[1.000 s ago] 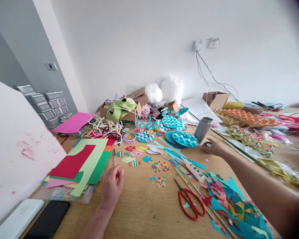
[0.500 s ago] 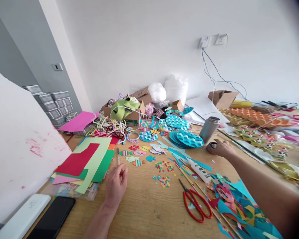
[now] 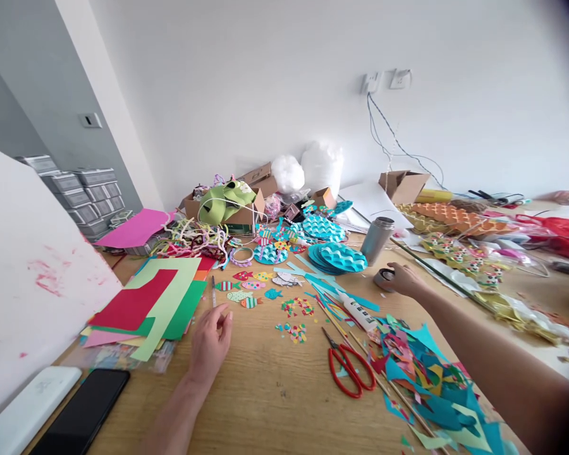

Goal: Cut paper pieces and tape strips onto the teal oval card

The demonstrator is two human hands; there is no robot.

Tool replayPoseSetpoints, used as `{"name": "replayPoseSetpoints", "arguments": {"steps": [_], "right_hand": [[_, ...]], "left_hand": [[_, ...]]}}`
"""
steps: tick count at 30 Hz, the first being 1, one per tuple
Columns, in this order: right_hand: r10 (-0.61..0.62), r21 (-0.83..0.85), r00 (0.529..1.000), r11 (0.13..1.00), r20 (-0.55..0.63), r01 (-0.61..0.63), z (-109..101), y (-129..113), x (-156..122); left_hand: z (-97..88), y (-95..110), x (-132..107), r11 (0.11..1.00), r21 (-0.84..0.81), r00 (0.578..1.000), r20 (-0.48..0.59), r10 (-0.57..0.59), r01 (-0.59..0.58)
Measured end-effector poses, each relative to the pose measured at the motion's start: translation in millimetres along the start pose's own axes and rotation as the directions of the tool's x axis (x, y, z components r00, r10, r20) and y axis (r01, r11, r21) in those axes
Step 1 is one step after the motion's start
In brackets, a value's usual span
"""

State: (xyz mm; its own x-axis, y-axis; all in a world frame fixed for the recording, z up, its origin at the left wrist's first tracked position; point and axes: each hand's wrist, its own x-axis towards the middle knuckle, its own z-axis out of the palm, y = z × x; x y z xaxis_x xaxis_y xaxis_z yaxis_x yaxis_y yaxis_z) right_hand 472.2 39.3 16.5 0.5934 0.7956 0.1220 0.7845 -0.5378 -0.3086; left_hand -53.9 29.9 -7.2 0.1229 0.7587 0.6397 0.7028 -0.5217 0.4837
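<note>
On the table (image 3: 256, 392), right grip (image 3: 405, 279) holds cap (image 3: 382, 279), left grip (image 3: 209, 341) loose, tube (image 3: 359, 312) lettering illegible.

Right hand (image 3: 403, 280) covers part of the dark cap (image 3: 384, 277); exact finger contact unclear. Left hand (image 3: 210, 338) hides the near end of the pen (image 3: 213, 291), can't tell if held or just behind. Right forearm (image 3: 483, 347) runs into a dark blurred corner. Phone (image 3: 83, 411) cut by bottom edge, white slab (image 3: 31, 404) and white board (image 3: 33, 278) by left edge. Paper scraps (image 3: 436, 404) cut off at bottom. Glue bottle (image 3: 358, 311) print too small to read. Confetti (image 3: 298, 308) too tiny to count. Lower blue discs (image 3: 320, 262) mostly covered. Plastic bag (image 3: 159, 359) partly under paper sheets (image 3: 187, 309), contents unclear.
</note>
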Motion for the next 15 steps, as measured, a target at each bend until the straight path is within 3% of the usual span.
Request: {"name": "replayPoseSetpoints", "arguments": {"steps": [9,15], "right_hand": [[-0.007,-0.082,0.996,0.997,0.085,0.014,-9.0,-0.8,-8.8],[0.019,-0.077,0.994,0.997,0.103,-0.011,-3.8,-3.2,-5.1]], "left_hand": [[-3.1,3.5,1.7,1.0,0.006,1.0,0.002,-0.002,0.002],[-3.0,4.4,0.8,1.0,-0.007,1.0,0.009,-0.014,0.014]]}}
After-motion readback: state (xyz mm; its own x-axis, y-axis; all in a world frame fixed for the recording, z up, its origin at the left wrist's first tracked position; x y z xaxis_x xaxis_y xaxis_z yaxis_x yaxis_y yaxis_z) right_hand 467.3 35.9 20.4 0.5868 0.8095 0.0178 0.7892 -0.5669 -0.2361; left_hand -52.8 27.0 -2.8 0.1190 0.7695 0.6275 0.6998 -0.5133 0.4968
